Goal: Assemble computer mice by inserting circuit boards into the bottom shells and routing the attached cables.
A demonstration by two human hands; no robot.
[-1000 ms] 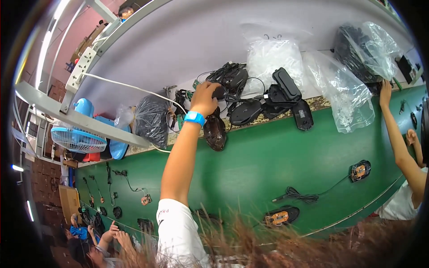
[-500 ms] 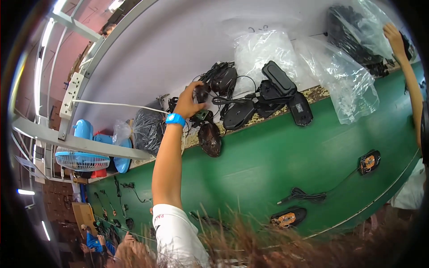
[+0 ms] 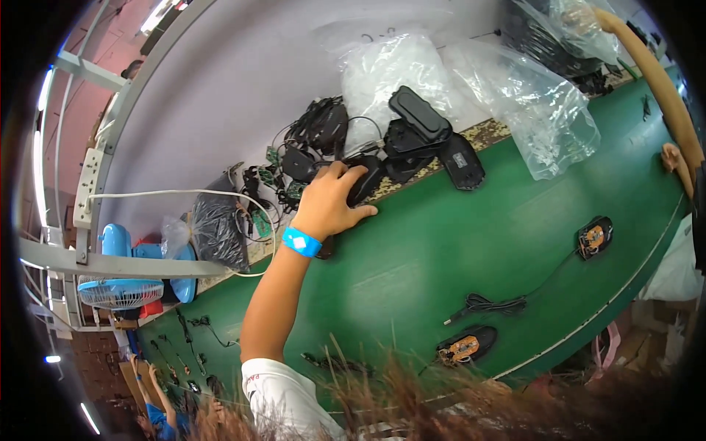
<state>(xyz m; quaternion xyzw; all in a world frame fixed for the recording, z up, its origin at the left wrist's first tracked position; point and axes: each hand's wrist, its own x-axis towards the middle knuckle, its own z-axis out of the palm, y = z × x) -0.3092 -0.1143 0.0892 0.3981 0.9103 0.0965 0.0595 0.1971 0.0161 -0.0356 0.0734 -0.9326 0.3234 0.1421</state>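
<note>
The long green work table (image 3: 456, 257) fills the middle of the view, and everything else sits in relation to it. Along its far edge, against the pale wall, lie large crumpled clear plastic bags (image 3: 529, 103), one of them sagging down onto the green surface. Beside the bags, on the same far edge, is a heap of black plastic mouse shells and tangled cables (image 3: 412, 140). At the table's left end stands a light-blue desk fan (image 3: 121, 279), just beside a dark bag (image 3: 217, 231) that leans on the far edge. The person's left hand (image 3: 327, 206), with a bright blue wristband (image 3: 301, 241) at the wrist, reaches across the table to the heap; its fingers (image 3: 353, 180) are curled down over one black mouse shell (image 3: 368, 184) at the heap's near side, pressing on it, though whether they grip it fully cannot be told. The right hand is out of sight. Nearer the table's front edge lie two opened mice with orange circuit boards showing (image 3: 465, 345) and a coiled black cable (image 3: 489, 303). Another person's arm (image 3: 658, 81) stretches over the table's right end.
</note>
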